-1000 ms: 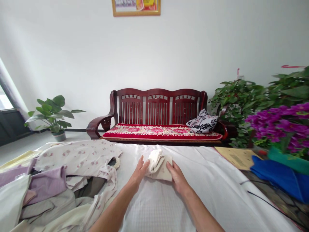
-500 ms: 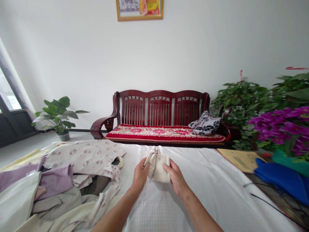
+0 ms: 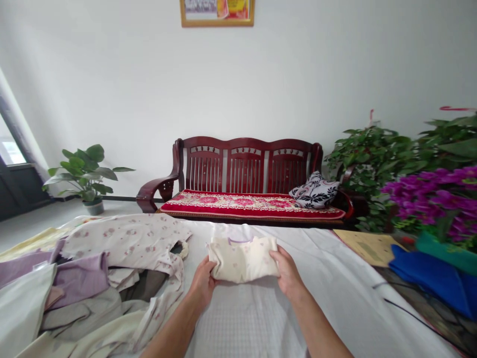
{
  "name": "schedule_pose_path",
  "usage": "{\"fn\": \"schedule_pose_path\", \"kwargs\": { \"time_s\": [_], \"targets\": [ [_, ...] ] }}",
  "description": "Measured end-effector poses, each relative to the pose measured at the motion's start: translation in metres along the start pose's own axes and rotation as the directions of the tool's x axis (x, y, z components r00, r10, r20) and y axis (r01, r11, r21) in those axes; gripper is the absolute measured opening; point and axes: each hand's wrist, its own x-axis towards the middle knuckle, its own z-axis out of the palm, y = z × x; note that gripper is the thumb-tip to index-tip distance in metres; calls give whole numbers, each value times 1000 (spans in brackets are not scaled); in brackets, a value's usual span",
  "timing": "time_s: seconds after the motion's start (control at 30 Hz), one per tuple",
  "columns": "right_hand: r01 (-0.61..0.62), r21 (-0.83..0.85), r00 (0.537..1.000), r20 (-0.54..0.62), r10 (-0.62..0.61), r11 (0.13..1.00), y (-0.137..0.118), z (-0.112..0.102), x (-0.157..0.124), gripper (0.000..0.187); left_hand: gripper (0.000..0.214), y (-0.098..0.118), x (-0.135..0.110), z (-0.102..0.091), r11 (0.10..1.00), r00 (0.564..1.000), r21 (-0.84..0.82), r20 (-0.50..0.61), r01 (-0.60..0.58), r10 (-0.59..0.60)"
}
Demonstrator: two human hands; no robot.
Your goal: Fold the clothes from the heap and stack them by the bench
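Between my hands is a folded cream baby top point(image 3: 244, 261) with a faint print and a lilac-edged neckline at its far side. My left hand point(image 3: 203, 281) grips its left edge, thumb and fingers closed on the cloth. At the opposite edge, my right hand point(image 3: 287, 271) pinches the fabric, the thumb on top. The top is spread wide over the white sheet point(image 3: 249, 320); whether its underside touches the sheet I cannot tell. To the left of my left hand lies a loose heap of clothes, with a printed white garment point(image 3: 126, 241) uppermost.
Lilac cloth point(image 3: 84, 281) and grey cloth point(image 3: 85, 311) lie in the heap. At the right edge are a blue cloth point(image 3: 434, 281), a dark cable point(image 3: 413, 318) and purple flowers point(image 3: 432, 194). A wooden bench point(image 3: 246, 169) with a patterned cushion point(image 3: 316, 191) stands beyond the table.
The cream top was a small folded bundle held close between both hands. My hands have moved apart, and it now stretches wider, showing its lilac neckline.
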Motion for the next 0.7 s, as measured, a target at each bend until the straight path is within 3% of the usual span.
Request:
{"fn": "schedule_pose_path", "kwargs": {
  "time_s": [0.1,0.2,0.27,0.33,0.47,0.5,0.57,0.63,0.7],
  "targets": [
    [27,-26,999,21,-26,999,-4,11,-10,57,41,-3,-6,4,1000,1000,29,25,10,-11],
    [109,-43,970,221,-97,993,-7,28,-30,65,40,3,-16,14,998,997,57,81,2,-7],
    [161,-103,905,413,-105,982,-3,40,-44,67,44,9,-25,22,996,989,87,143,27,-40],
    [289,-234,826,551,-119,928,4,48,-56,67,52,15,-32,29,988,981,136,171,70,-93],
    [613,-443,698,691,-187,654,18,55,-68,72,54,18,-37,30,984,990,164,109,76,-95],
    [641,-444,668,725,-169,626,20,55,-70,73,51,16,-36,29,988,993,135,84,75,-87],
    [614,-396,628,769,-119,683,19,55,-70,62,41,13,-32,26,993,994,58,32,104,-106],
    [496,-316,671,731,-126,809,14,52,-67,41,31,12,-28,25,989,989,-10,-22,147,-148],
    [419,-255,748,641,-171,872,7,47,-62,37,27,12,-24,24,985,983,-56,-79,164,-168]
  ]
}}
